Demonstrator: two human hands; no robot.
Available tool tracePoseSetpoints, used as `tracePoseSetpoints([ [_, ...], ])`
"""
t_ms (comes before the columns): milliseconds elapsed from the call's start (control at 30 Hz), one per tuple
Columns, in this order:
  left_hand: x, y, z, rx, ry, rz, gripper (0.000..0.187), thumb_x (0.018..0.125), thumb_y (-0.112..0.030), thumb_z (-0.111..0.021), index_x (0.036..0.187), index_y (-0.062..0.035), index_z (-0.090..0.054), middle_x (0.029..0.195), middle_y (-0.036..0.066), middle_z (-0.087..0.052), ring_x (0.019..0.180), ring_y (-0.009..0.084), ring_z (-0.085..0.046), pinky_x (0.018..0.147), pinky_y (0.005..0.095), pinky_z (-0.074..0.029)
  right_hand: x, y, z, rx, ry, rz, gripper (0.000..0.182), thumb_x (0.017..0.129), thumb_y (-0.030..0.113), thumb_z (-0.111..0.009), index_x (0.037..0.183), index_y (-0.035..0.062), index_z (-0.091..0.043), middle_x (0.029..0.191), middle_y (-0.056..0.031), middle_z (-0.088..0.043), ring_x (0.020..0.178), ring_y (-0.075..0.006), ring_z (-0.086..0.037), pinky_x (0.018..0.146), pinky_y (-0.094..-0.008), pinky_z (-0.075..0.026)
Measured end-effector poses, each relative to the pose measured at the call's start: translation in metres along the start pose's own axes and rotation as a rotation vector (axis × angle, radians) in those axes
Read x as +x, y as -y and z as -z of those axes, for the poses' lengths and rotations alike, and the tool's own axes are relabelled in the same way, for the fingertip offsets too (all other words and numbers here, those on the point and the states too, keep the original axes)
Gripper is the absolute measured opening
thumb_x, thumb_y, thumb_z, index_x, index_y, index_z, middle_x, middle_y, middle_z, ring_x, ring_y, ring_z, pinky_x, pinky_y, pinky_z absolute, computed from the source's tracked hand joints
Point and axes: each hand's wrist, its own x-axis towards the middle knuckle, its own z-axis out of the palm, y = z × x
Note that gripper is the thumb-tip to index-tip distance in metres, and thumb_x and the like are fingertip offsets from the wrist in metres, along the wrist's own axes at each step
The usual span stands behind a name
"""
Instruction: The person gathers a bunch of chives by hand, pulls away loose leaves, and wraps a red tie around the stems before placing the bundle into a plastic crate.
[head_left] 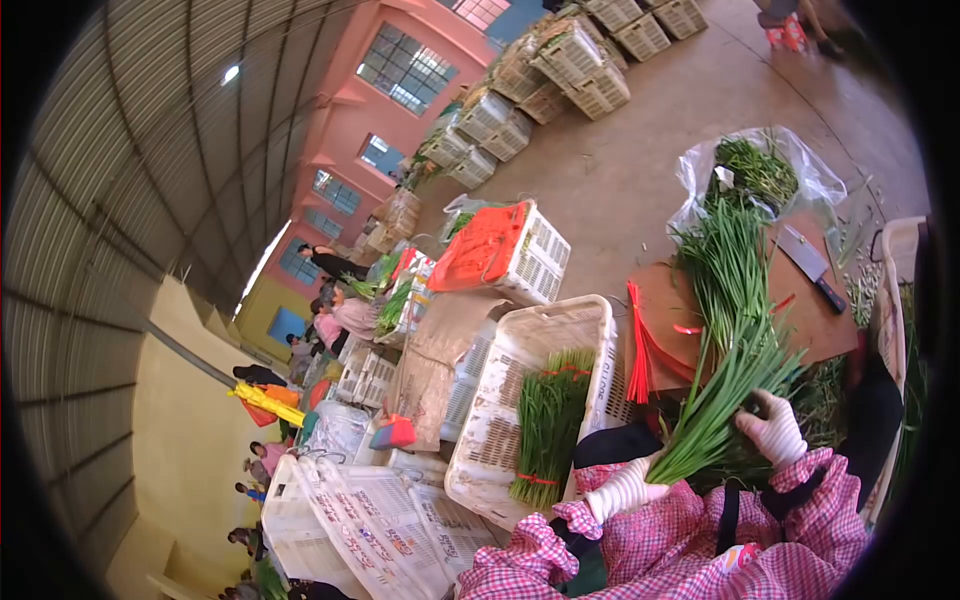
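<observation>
A loose bunch of long, thin green chives (715,405) lies across my lap. My left hand (628,490), in a white wrap or glove with bare fingertips, is closed around one end of it. At the other side of the bunch, my right hand (776,430) has its fingers curled against the leaves, seemingly gripping some. Beyond lies a larger heap of chives (725,265) on a brown board (660,305). A knife (808,265) with a black handle rests on that board, near red tie strips (640,350).
Beside my left hand stands a white plastic crate (484,455) holding tied chives (552,425). A clear plastic bag (695,170) with greens lies past the board. Another crate (545,255) has a red cover. Stacked crates (585,65) line the wall; people work farther off.
</observation>
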Motion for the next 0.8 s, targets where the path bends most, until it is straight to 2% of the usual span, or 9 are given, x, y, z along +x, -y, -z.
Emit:
tracePoseSetpoints([
  [167,0.002,0.013,0.001,0.053,-0.025,0.044,0.065,0.076,0.003,-0.067,0.136,-0.0066,-0.042,0.119,0.000,-0.058,0.107,0.0089,-0.052,0.094,0.0263,-0.043,-0.007,0.014,-0.001,0.156,0.140,-0.265,0.017,0.079,0.008,-0.064,0.092,-0.0029,-0.064,0.074,-0.0051,-0.064,0.059,-0.0121,-0.059,0.053,-0.0260,-0.048],
  [233,-0.004,0.007,0.000,0.040,-0.064,-0.119,0.062,0.077,-0.002,-0.068,0.134,-0.0063,-0.044,0.116,0.001,-0.059,0.104,0.0110,-0.053,0.091,0.0271,-0.044,-0.013,0.016,0.005,0.212,0.187,-0.280,0.018,0.081,0.014,-0.065,0.091,-0.0015,-0.063,0.068,-0.0054,-0.062,0.056,-0.0156,-0.060,0.051,-0.0279,-0.049],
  [267,-0.013,-0.006,0.005,0.028,-0.051,-0.023,0.057,0.076,-0.010,-0.071,0.129,-0.0036,-0.048,0.111,0.002,-0.060,0.094,0.0116,-0.055,0.082,0.0272,-0.048,-0.016,0.024,0.004,0.372,0.283,-0.313,0.021,0.081,0.016,-0.066,0.093,-0.0016,-0.063,0.068,-0.0057,-0.062,0.057,-0.0164,-0.061,0.052,-0.0285,-0.049],
  [300,-0.007,0.021,0.014,0.089,-0.102,-0.171,0.051,0.076,-0.015,-0.071,0.122,-0.0008,-0.054,0.104,0.003,-0.061,0.084,0.0100,-0.054,0.071,0.0260,-0.048,-0.022,0.029,0.007,0.536,0.351,-0.343,0.024,0.082,0.018,-0.067,0.095,-0.0016,-0.062,0.067,-0.0059,-0.062,0.058,-0.0171,-0.061,0.053,-0.0292,-0.049],
  [367,-0.016,-0.013,0.013,0.111,-0.086,0.052,0.043,0.076,-0.014,-0.072,0.114,-0.0004,-0.060,0.097,0.001,-0.064,0.080,0.0112,-0.057,0.069,0.0264,-0.048,-0.027,0.021,0.018,0.414,0.508,-0.320,0.039,0.080,0.030,-0.070,0.100,-0.0022,-0.060,0.068,-0.0102,-0.063,0.063,-0.0208,-0.062,0.057,-0.0332,-0.049],
  [500,-0.006,-0.014,0.014,0.184,-0.138,-0.019,0.037,0.075,-0.011,-0.072,0.110,-0.0013,-0.062,0.095,0.004,-0.067,0.080,0.0119,-0.062,0.069,0.0282,-0.052,-0.042,0.042,0.021,0.311,0.622,-0.313,0.032,0.087,0.026,-0.065,0.095,-0.0043,-0.059,0.072,-0.0122,-0.066,0.067,-0.0217,-0.064,0.065,-0.0322,-0.050],
  [533,-0.008,-0.011,0.014,0.120,-0.171,0.009,0.038,0.074,-0.010,-0.072,0.110,-0.0015,-0.062,0.094,0.004,-0.067,0.078,0.0117,-0.062,0.068,0.0278,-0.051,-0.039,0.025,0.023,0.383,0.789,-0.240,0.030,0.088,0.024,-0.065,0.093,-0.0047,-0.059,0.071,-0.0130,-0.065,0.066,-0.0218,-0.064,0.063,-0.0318,-0.050],
  [633,-0.011,-0.010,0.020,0.074,-0.249,0.066,0.040,0.072,-0.008,-0.073,0.110,-0.0020,-0.061,0.092,0.003,-0.066,0.075,0.0110,-0.060,0.067,0.0268,-0.050,-0.053,0.019,0.043,0.613,0.812,-0.303,0.033,0.087,0.026,-0.067,0.092,-0.0051,-0.058,0.070,-0.0134,-0.065,0.064,-0.0221,-0.064,0.060,-0.0327,-0.050],
  [800,-0.017,-0.006,0.022,-0.024,-0.217,0.053,0.036,0.073,-0.005,-0.072,0.107,-0.0005,-0.062,0.092,0.003,-0.066,0.076,0.0120,-0.060,0.069,0.0279,-0.050,-0.069,0.037,0.091,0.631,0.560,-0.130,0.033,0.086,0.025,-0.068,0.093,-0.0052,-0.058,0.070,-0.0148,-0.065,0.061,-0.0243,-0.065,0.058,-0.0345,-0.053],
])
